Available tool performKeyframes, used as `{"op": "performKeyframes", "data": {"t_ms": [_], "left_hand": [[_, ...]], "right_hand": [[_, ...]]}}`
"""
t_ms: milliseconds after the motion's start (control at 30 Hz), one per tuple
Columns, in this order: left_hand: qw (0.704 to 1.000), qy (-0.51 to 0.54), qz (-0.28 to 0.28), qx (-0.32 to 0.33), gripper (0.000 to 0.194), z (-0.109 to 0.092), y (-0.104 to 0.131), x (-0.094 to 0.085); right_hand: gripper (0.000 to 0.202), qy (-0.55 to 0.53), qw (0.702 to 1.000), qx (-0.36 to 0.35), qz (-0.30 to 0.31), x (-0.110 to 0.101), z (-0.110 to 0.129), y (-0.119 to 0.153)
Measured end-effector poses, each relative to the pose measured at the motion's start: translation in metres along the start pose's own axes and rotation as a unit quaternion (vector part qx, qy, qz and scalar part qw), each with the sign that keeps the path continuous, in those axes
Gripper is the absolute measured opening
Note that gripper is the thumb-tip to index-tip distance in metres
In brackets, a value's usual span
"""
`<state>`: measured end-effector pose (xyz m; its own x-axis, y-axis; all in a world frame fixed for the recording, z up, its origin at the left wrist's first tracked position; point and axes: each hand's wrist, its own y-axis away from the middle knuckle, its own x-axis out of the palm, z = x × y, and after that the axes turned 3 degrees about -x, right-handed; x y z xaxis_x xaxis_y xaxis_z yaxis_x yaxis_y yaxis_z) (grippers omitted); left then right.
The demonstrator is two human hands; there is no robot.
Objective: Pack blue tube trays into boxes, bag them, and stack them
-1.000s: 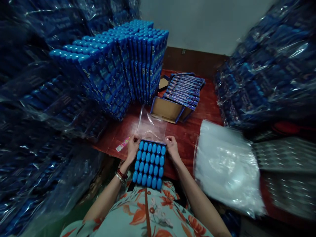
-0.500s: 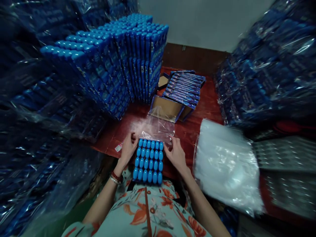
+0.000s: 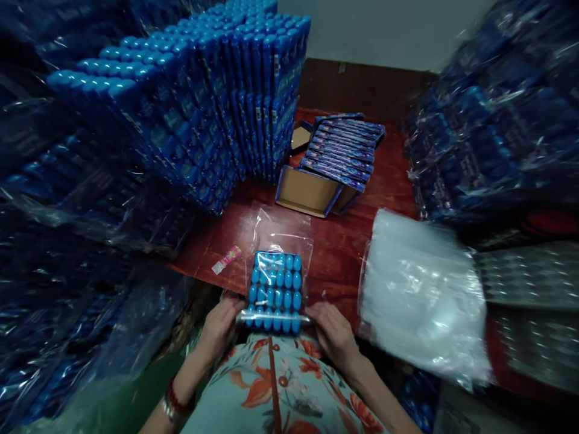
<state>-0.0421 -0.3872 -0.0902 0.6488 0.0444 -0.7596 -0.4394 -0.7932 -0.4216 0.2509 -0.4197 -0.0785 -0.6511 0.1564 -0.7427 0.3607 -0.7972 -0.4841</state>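
A pack of blue oval pieces in rows (image 3: 275, 277) lies at the table's front edge, inside or under a clear plastic bag (image 3: 283, 232). The bag reaches past the pack's far side, and its near edge crosses the lowest row. My left hand (image 3: 221, 325) pinches that edge at the pack's left corner. At the right corner my right hand (image 3: 332, 328) has its fingers closed on the same edge.
Tall stacks of blue packs (image 3: 199, 108) stand at the left. Behind the bag is an open cardboard box (image 3: 307, 190) with flat blue cartons (image 3: 341, 147). Clear bags (image 3: 420, 295) are piled at the right, beside grey trays (image 3: 534, 277). A pink label (image 3: 227, 260) lies left.
Both hands have moved from the pack's far corners to its near corners, drawing the plastic over the blue pieces. The view has shifted slightly, and more of the pink label shows.
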Motion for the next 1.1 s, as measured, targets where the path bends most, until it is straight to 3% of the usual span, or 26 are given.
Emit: {"op": "performKeyframes", "data": {"t_ms": [133,233,367,500,633,733,867,1000,1100], "left_hand": [[0.994,-0.029,0.103,0.021,0.030,-0.008,0.046,-0.008],[0.982,-0.090,0.157,-0.052,0.028,-0.007,0.057,-0.004],[0.935,-0.185,0.269,-0.143,0.028,-0.008,0.028,0.005],[0.899,-0.180,0.388,-0.098,0.021,-0.011,-0.012,0.008],[0.913,-0.181,0.357,-0.077,0.020,-0.008,-0.032,0.009],[0.924,-0.167,0.339,-0.049,0.019,-0.005,-0.035,0.009],[0.933,-0.113,0.341,0.010,0.016,-0.002,-0.038,0.002],[0.945,-0.122,0.302,0.023,0.023,0.001,-0.053,-0.020],[0.963,-0.163,0.213,0.025,0.030,0.000,-0.072,-0.043]], "right_hand": [[0.028,-0.014,0.994,-0.044,0.096,-0.006,0.012,0.026],[0.027,0.037,0.992,-0.026,0.114,-0.003,0.014,0.027],[0.028,0.141,0.980,0.024,0.135,0.009,0.008,0.008],[0.028,0.160,0.980,-0.022,0.118,0.018,-0.003,-0.014],[0.033,0.149,0.982,-0.052,0.107,0.020,-0.005,-0.021],[0.036,0.127,0.980,-0.069,0.136,0.017,-0.001,-0.016],[0.034,0.050,0.983,-0.039,0.170,0.006,-0.001,-0.016],[0.034,0.001,0.992,-0.009,0.123,-0.015,-0.006,-0.037],[0.029,0.043,0.997,-0.023,0.053,-0.035,-0.008,-0.059]]}}
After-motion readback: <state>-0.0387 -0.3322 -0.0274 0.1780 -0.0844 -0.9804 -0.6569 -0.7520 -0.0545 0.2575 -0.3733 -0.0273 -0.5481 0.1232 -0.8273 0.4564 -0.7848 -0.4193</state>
